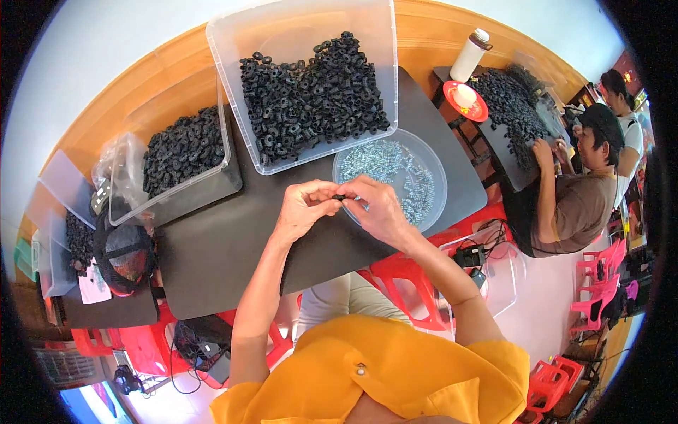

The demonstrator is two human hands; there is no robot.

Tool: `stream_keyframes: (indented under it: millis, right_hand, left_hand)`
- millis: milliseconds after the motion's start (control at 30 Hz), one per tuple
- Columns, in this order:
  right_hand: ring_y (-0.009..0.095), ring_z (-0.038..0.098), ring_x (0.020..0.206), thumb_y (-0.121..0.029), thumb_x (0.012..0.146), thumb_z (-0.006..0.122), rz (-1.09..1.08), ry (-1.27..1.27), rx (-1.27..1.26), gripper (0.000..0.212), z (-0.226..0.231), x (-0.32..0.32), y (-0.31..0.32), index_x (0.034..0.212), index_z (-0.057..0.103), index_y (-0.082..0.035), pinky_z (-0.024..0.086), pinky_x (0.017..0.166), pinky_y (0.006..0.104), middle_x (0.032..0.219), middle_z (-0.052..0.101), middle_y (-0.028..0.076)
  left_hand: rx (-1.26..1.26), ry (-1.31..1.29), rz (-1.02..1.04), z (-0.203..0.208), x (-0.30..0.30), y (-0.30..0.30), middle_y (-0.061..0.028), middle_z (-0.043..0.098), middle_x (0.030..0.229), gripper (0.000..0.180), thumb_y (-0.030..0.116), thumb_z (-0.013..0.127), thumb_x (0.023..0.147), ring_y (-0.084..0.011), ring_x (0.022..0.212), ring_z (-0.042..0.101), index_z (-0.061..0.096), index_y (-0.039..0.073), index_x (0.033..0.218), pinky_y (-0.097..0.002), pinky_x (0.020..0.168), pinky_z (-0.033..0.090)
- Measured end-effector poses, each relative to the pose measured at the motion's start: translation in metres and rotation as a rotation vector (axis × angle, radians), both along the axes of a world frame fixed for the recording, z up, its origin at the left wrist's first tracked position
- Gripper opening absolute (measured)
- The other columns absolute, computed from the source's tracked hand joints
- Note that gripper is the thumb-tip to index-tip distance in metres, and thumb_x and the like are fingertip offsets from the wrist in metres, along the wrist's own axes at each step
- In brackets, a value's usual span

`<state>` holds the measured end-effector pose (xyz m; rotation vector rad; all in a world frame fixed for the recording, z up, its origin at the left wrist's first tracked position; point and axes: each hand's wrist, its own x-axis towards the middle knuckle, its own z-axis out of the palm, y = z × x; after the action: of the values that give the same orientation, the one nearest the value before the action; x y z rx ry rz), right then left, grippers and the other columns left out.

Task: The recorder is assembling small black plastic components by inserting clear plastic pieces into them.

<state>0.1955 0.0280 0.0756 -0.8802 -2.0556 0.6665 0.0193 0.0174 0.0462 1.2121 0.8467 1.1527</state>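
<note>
Both hands were raised over the near side of the dark table, fingertips meeting in front of the wearer's chest. Left hand: thumb and forefinger pinched a small black part from its left end. Right hand: thumb and fingers closed on the same part from the other side. The part sat between the two sets of fingertips, mostly covered by them; from where I stood I could not make out its detail.

Just beyond the right hand stood a round translucent basin, holding many small shiny metal coils. Next to it, straight ahead, a large clear bin held a heap of black parts, tilted toward the wearer. To its left, a second clear tub contained more dark pieces.

Off to the right, a co-worker in a brown top sat at another table, hands near a dark pile; a white bottle stood at that table's far end.
</note>
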Motion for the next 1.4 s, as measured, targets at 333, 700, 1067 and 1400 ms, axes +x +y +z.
stream_keyframes:
  millis: [333,700,1067,1400]
  right_hand:
    - [0.033,0.056,0.091,-0.013,0.071,0.067,-0.240,-0.569,-0.042,0.032,-0.020,0.061,0.047,0.101,0.059,-0.008,0.045,0.078,0.0405,0.104,0.053,0.016]
    - [0.017,0.060,0.064,-0.007,0.080,0.056,-0.164,-0.146,-0.215,0.019,-0.010,0.063,0.049,0.096,0.062,0.001,0.048,0.055,0.0295,0.076,0.063,0.012]
    - [0.005,0.042,0.049,-0.012,0.086,0.052,-0.168,0.056,-0.560,0.017,-0.013,0.069,0.056,0.090,0.064,-0.001,0.033,0.044,0.0198,0.059,0.051,-0.002]
    - [0.011,0.058,0.064,-0.006,0.084,0.054,-0.031,0.264,-0.761,0.014,0.007,0.051,0.034,0.089,0.062,0.003,0.051,0.059,0.0239,0.076,0.061,0.007]
  left_hand:
    - [-0.012,-0.076,0.134,-0.011,-0.006,0.010,-0.0079,0.063,0.081,0.016,0.006,0.062,0.080,-0.0126,0.067,0.061,0.060,0.001,0.095,-0.0244,0.060,0.052]
    - [-0.037,-0.112,0.149,-0.015,-0.008,0.011,-0.0069,0.064,0.081,0.017,0.011,0.064,0.080,-0.0100,0.065,0.059,0.061,0.003,0.094,-0.0223,0.058,0.050]
    - [-0.057,-0.139,0.129,-0.014,-0.005,0.009,-0.0072,0.064,0.080,0.018,0.010,0.064,0.080,-0.0097,0.064,0.059,0.061,0.003,0.096,-0.0217,0.057,0.050]
    - [-0.046,-0.175,0.072,-0.011,-0.002,0.007,-0.0060,0.065,0.083,0.014,0.006,0.062,0.081,-0.0088,0.068,0.060,0.061,0.003,0.095,-0.0217,0.061,0.050]
